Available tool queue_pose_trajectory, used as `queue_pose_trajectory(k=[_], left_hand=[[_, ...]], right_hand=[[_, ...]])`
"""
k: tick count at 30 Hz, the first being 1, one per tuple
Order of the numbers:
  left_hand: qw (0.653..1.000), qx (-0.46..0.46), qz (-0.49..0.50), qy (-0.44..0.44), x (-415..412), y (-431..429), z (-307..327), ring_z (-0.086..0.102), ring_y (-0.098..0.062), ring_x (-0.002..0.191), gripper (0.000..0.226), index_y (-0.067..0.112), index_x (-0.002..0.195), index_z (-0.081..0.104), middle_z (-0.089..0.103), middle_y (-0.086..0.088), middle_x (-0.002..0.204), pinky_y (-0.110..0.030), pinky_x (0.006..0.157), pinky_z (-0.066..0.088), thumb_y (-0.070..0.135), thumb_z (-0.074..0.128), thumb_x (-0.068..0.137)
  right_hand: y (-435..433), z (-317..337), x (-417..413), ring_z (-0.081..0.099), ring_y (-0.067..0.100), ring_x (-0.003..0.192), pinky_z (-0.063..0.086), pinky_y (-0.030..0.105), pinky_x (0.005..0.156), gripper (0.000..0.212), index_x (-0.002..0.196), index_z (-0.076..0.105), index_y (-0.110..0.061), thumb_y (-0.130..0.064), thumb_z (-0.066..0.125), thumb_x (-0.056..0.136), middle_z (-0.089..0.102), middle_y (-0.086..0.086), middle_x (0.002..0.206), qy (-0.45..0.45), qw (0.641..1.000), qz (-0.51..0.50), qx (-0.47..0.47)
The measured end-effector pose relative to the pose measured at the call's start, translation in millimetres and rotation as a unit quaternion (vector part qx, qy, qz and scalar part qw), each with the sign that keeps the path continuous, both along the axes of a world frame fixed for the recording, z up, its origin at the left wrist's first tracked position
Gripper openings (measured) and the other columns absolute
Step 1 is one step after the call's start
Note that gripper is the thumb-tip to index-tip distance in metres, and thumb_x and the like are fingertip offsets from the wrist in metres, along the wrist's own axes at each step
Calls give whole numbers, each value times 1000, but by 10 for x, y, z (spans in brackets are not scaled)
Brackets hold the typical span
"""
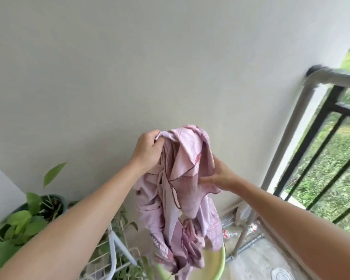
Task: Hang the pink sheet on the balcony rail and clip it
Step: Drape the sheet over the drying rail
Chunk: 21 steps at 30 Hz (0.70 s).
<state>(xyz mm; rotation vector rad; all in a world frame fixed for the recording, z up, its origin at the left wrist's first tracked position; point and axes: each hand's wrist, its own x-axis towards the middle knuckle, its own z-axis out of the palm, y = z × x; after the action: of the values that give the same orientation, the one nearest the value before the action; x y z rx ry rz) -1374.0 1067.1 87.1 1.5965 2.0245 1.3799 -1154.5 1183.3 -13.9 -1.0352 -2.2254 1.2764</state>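
The pink sheet [187, 178] hangs bunched and twisted in front of me, its lower end trailing into a green basin [218, 267]. My left hand [149, 149] grips the sheet's top edge at the upper left. My right hand [220, 175] holds a fold on its right side, a little lower. The balcony rail [339, 76], a grey metal tube over black bars, runs off to the right, well apart from the sheet. No clip is visible.
A plain wall [129, 67] stands straight ahead. Potted plants [34, 215] and a white wire rack [117, 253] crowd the lower left. Empty plastic bottles [230, 233] lie on the floor near the rail's post [245, 231]. Grass shows beyond the black bars [319, 154].
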Motion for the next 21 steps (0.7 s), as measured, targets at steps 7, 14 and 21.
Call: queue_pose_trajectory(k=[7,14,21], left_hand=[[996,19,-84,19,222,98,827,38,-12,55,30,-5,71,53,41,-1,57,-30,58,38,21,58,85],[989,-11,-86,-118,-55,-165,585,52,-7,57,16,6,83,68,60,-6,69,-27,60,41,21,74,82],[949,-288,-17,-128,-240,-549,-504,53,-20,112,112,18,142,44,52,-8,124,-32,92,45,45,86,42]], right_hand=[[-295,808,-213,70,20,96,58,36,85,35,101,68,-17,-12,84,70,73,7,102,131,989,-23,-67],[-402,1011,-238,61,26,73,49,43,64,16,86,68,5,-7,62,77,65,15,78,197,963,-143,-113],[-368,1658,-197,67,20,74,55,36,74,11,89,65,-6,0,55,92,69,11,81,339,916,-129,-169]])
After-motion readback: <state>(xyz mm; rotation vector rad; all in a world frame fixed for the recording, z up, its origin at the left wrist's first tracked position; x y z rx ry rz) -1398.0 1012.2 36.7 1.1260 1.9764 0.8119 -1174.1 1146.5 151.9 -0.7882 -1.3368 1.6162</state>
